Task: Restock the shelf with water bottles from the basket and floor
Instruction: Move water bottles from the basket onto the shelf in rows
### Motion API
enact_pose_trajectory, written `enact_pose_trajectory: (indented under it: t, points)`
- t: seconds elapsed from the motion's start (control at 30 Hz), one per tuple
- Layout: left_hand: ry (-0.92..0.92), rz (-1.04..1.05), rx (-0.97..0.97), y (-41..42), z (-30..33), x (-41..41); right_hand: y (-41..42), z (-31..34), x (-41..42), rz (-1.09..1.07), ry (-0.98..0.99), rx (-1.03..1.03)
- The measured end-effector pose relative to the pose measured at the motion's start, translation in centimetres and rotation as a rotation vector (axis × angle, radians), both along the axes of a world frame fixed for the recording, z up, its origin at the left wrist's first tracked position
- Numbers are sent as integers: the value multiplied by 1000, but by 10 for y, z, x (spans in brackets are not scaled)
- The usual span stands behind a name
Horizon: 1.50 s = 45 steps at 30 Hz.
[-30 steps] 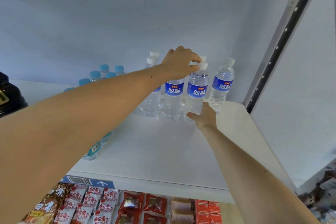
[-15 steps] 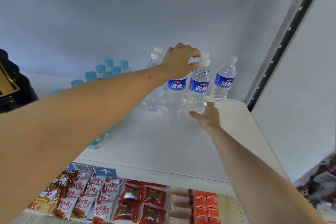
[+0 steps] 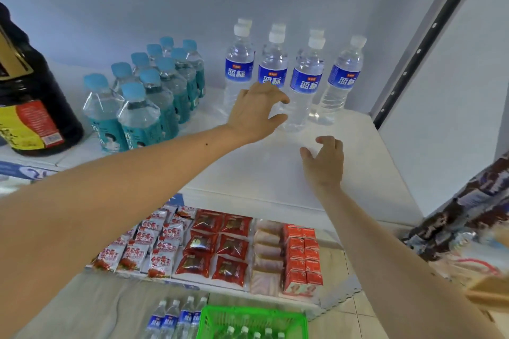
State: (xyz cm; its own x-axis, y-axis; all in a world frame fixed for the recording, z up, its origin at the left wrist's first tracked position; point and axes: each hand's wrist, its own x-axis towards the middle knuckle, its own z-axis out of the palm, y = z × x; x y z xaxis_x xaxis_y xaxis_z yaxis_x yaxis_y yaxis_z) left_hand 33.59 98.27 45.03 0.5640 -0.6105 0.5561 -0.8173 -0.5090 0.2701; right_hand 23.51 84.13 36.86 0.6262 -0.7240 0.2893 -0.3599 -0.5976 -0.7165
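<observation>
On the shelf, both spread hands, left hand and right hand, hover before the blue-label bottles

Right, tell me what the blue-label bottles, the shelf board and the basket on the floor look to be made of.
Blue-label bottles: clear, glossy thin plastic, since the water and the wall show through; caps opaque white plastic. Shelf board: smooth matte white, probably painted metal or laminate; the look leaves it open. Basket: bright green plastic, judging by its moulded lattice walls.

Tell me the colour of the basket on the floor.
Bright green basket, seen in the head view, bottom centre.
</observation>
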Motion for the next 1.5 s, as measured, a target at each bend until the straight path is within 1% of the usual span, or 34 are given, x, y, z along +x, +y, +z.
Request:
enact_pose_trajectory:
  t: [0.1,0.2,0.3,0.4,0.53,0.7,0.8,0.9,0.97,1.07,1.13,1.23,1.37,1.43,1.5]
  points:
    - [64,-25,-2,15,-19,-8,16,-5,-18,-30,-34,-9]
    - [120,-93,-9,32,-40,-22,36,-12,-39,-70,-73,-92]
    - [145,-165,-21,48,-61,-40,61,-20,-57,-110,-189,-177]
    - [134,-221,-90,65,-81,-59,84,-35,-77,-144,-313,-292]
    - [64,-292,-166,85,-119,-88,109,-74,-108,-197,-415,-396]
    - [-150,-340,-228,99,-176,-114,124,-144,-142,-157,-370,-356]
    - [-184,-384,-172,103,-218,-124,125,-199,-160,-124,-304,-282]
    - [-113,-397,-81,109,-280,-135,125,-264,-177,-99,-212,-198]
    - [-20,-353,-26,114,-330,-144,127,-311,-187,-66,-125,-134]
    - [172,-269,73,124,-414,-154,132,-388,-200,12,-17,-40]
    - [297,-228,183,132,-472,-160,140,-441,-206,29,69,51]
    - [399,-171,374,148,-561,-166,156,-528,-216,37,212,235]
    - [419,-119,608,167,-667,-170,182,-640,-221,66,457,431]
    - [404,-134,690,175,-712,-169,196,-690,-222,61,620,517]
    - [387,-139,740,178,-751,-165,207,-735,-221,41,733,603]
